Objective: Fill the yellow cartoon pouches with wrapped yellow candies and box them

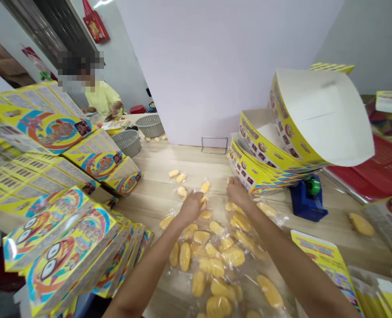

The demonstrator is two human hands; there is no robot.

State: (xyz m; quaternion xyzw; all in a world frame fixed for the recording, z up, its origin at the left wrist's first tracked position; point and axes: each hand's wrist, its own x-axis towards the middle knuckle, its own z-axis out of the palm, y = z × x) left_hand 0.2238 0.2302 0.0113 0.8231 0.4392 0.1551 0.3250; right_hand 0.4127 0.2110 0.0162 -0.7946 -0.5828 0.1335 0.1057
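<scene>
Pale wooden worktop [189, 163], centre frame: your left hand [192, 206] pinches a yellow packet [203, 199] above the scattered pile [212, 260]; your right hand [237, 192] touches it, grip unclear.

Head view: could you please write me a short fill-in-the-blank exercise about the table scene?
The left hand and right hand reach into wrapped snack pieces coloured ___.
The tape dispenser beside the stacked open boxes has a body coloured ___.
The number of grey baskets on the wooden table is ___.
Missing words: yellow; blue; two.
</scene>
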